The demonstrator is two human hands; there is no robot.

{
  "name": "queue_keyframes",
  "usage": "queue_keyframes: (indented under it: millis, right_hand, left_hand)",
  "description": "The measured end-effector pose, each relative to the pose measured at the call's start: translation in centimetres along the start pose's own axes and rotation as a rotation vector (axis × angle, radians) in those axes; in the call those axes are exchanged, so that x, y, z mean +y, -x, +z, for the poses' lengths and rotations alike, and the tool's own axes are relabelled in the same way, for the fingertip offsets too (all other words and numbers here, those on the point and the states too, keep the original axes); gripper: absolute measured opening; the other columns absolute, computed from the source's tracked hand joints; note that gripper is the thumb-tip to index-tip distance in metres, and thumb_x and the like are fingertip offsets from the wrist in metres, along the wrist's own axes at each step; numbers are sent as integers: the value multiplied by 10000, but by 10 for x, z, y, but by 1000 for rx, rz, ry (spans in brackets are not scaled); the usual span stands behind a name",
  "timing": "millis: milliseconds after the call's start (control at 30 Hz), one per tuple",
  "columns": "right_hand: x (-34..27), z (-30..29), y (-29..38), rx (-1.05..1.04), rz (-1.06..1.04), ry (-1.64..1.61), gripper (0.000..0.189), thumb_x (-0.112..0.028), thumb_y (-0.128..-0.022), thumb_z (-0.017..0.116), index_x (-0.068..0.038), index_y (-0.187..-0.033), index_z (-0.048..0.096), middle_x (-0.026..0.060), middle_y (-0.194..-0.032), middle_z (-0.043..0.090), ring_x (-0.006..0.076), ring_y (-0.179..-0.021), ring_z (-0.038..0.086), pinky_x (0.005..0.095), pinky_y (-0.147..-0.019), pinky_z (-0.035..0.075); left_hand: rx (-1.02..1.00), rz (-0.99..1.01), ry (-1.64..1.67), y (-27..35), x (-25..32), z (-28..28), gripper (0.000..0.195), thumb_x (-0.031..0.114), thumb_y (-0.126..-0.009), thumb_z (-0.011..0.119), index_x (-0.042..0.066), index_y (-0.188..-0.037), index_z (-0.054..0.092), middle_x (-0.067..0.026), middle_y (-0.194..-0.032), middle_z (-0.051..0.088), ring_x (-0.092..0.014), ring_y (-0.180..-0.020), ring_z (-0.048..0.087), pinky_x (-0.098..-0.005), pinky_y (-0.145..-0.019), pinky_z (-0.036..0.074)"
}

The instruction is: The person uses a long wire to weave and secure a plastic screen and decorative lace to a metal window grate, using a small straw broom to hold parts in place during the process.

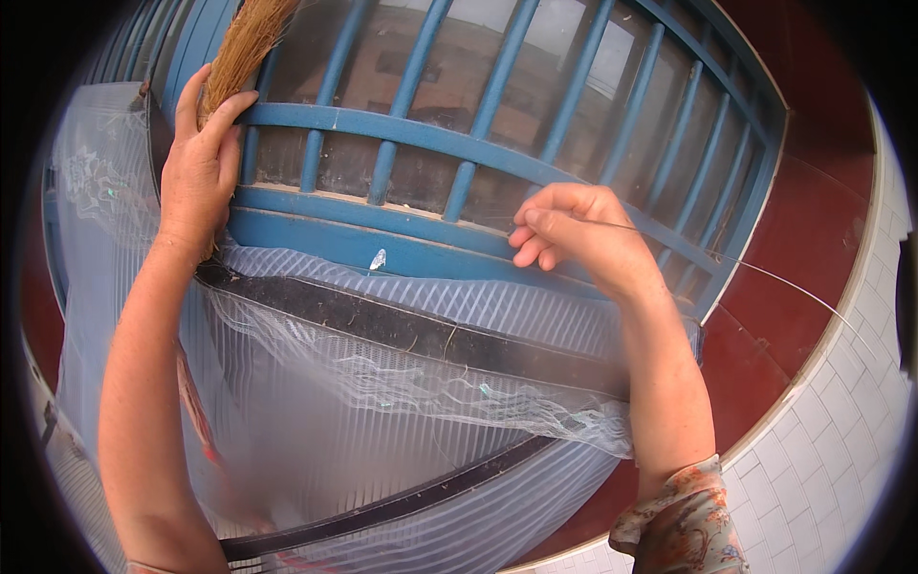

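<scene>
A bundle of straw bristles (247, 54), like the head of a small broom, rises from the grip of my left hand (197, 168), beside the blue bars. Between thumb and fingers of my right hand (581, 229) is a thin wire (796, 281), whose long end bends out to the right. Below both hands hangs a sheer striped curtain (401, 438) with a black band (373, 316) across its upper part. Rumpled white mesh (344, 366) runs along that band. A second black strip (401, 506) crosses lower down. The lower part of the bristle bundle is hidden by my left hand.
Behind the hands stands a window with a blue metal grille (430, 133) and dusty glass. Dark red wall tiles (810, 237) border it on the right, next to a white tiled surface (810, 445). More sheer fabric (100, 165) hangs at the left.
</scene>
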State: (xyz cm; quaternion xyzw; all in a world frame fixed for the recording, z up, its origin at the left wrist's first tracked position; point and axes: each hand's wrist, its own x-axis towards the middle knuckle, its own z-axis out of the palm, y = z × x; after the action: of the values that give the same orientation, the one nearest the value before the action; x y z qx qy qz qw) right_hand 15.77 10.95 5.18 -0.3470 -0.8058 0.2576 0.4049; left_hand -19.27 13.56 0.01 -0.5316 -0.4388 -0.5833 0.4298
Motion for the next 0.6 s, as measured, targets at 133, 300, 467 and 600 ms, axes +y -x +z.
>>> queue_keyframes:
  millis: [133, 300, 467, 600]
  right_hand:
    - [5, -7, 1, -38, 4, 74, 172, -116, -845, 446, -3, -904, 562, 94, -739, 626, 122, -612, 606, 207, -521, 433]
    - [7, -5, 0, -16, 60, 21, 179, -47, -789, 386, 30, -875, 522, 150, -699, 612, 151, -554, 600, 241, -450, 416]
    - [16, 0, -13, -114, 31, -110, 173, -39, -786, 384, 37, -868, 516, 164, -695, 610, 155, -546, 602, 238, -434, 409]
    - [20, 14, -21, -139, -10, -169, 169, -43, -804, 393, 40, -876, 521, 164, -701, 615, 157, -561, 615, 227, -438, 415]
  left_hand:
    - [-8, 0, -2, 1, -1, 1, 322, 49, -858, 486, 202, -1129, 568, -34, -1408, 292, -298, -1051, 556, -382, -862, 469]
    - [-12, 43, -33, -1, -1, 0, 317, 35, -857, 480, 183, -1123, 566, -67, -1408, 288, -309, -1089, 533, -376, -883, 455]
    - [-19, 37, -46, -4, 5, -3, 320, 20, -851, 476, 171, -1117, 571, -100, -1402, 291, -325, -1142, 490, -380, -909, 436]
    - [-19, 31, -24, -4, 5, -3, 333, 5, -844, 471, 170, -1114, 576, -114, -1399, 294, -328, -1142, 490, -383, -906, 435]
